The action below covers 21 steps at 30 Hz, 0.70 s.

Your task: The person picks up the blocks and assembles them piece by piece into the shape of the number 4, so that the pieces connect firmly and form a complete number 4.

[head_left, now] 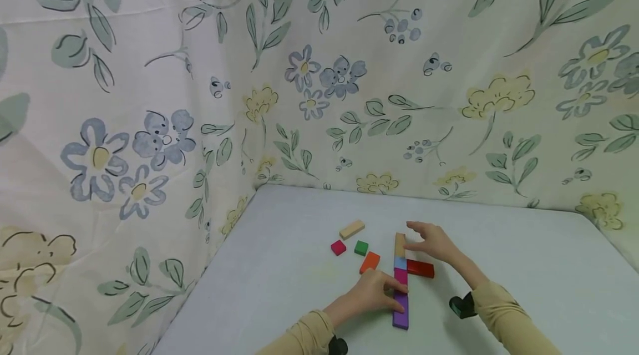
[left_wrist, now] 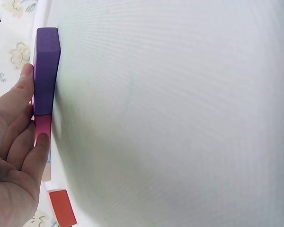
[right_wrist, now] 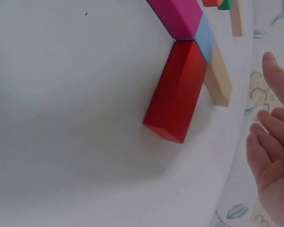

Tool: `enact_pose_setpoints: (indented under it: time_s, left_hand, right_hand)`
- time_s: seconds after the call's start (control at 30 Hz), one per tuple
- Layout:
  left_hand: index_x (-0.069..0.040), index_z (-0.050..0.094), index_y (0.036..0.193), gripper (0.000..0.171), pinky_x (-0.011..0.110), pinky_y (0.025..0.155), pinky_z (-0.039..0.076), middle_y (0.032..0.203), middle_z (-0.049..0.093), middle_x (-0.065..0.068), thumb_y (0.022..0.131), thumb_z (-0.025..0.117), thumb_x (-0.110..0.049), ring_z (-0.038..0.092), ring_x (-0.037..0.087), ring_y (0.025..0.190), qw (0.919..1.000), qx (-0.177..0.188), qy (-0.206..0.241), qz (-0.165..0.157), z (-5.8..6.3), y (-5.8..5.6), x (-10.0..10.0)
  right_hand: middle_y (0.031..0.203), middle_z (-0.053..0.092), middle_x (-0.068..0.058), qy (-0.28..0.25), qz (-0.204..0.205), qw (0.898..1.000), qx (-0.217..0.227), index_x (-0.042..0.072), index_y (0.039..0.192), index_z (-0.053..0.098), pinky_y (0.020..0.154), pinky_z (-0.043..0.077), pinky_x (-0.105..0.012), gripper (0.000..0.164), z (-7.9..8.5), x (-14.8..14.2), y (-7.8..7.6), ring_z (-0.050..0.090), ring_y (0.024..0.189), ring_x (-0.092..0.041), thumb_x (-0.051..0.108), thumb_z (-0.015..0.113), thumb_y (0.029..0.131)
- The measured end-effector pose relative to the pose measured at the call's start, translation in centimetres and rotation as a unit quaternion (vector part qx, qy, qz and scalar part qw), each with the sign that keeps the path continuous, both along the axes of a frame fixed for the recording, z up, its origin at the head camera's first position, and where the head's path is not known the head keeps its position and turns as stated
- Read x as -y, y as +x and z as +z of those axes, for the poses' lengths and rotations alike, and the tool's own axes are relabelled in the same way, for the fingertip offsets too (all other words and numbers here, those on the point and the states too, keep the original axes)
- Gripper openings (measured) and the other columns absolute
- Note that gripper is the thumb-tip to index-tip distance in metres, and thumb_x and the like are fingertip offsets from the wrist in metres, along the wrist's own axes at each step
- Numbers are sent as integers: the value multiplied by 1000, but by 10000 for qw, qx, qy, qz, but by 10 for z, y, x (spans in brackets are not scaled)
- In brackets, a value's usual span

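Head view high, forward-down; wrist views close, low (pink block (right_wrist: 180, 19) in both)

Head view: diffuse, bright and fairly even light covers the patterned cloth (head_left: 309, 138) and white table (head_left: 249, 266); a soft-edged shadow lies left of the right sleeve (head_left: 509, 310). Left wrist view: bright, with fine striping across the table and a blurred shadow to the right of the purple block (left_wrist: 47, 71). Right wrist view: dimmer, greyer; a diffuse shadow borders the red block (right_wrist: 177, 90), and the table's edge appears bowed.
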<state>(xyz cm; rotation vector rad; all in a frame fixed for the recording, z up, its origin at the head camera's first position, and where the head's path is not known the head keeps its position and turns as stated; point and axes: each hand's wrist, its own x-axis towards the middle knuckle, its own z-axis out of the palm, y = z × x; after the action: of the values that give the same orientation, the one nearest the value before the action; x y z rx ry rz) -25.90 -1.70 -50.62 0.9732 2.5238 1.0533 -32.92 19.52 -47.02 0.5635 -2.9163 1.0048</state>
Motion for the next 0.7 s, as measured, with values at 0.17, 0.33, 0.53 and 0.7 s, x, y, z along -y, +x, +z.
enact_pose_setpoints:
  time_s: [0.17, 0.33, 0.53, 0.7]
  left_hand:
    - [-19, 72, 110, 36, 9, 72, 44, 103, 73, -11, 76, 79, -23, 58, -9, 87, 10000, 78, -4, 27, 3, 1, 0]
    - [-20, 73, 110, 36, 10, 74, 44, 103, 73, -12, 75, 80, -24, 58, -8, 88, 9999, 44, -51, 82, 3, 1, 0]
    - [-19, 73, 109, 35, 10, 74, 45, 103, 73, -12, 75, 80, -23, 58, -7, 88, 9999, -2, -82, 80, 5, 3, 0]
    - [-18, 73, 109, 35, 10, 69, 43, 103, 73, -12, 75, 80, -23, 56, -6, 82, 9999, 25, -94, 103, 6, 3, -1]
  right_hand:
    - [129, 56, -27, -121, -10, 9997, -232, -6, 129, 52, 88, 50, -50, 58, 7, -3, 2, 54, 115, -46, 23, 73, 83]
    - [128, 57, -27, -182, -30, 9992, -360, -5, 129, 53, 88, 50, -50, 59, 17, -5, 5, 55, 115, -45, 25, 73, 82]
    - [128, 57, -26, -216, -79, 9992, -330, -3, 130, 53, 88, 51, -48, 59, 22, -6, 10, 56, 115, -44, 26, 72, 83]
    - [127, 58, -26, -278, -128, 9987, -417, -3, 129, 53, 87, 51, -47, 59, 28, -7, 14, 57, 114, -43, 28, 72, 84]
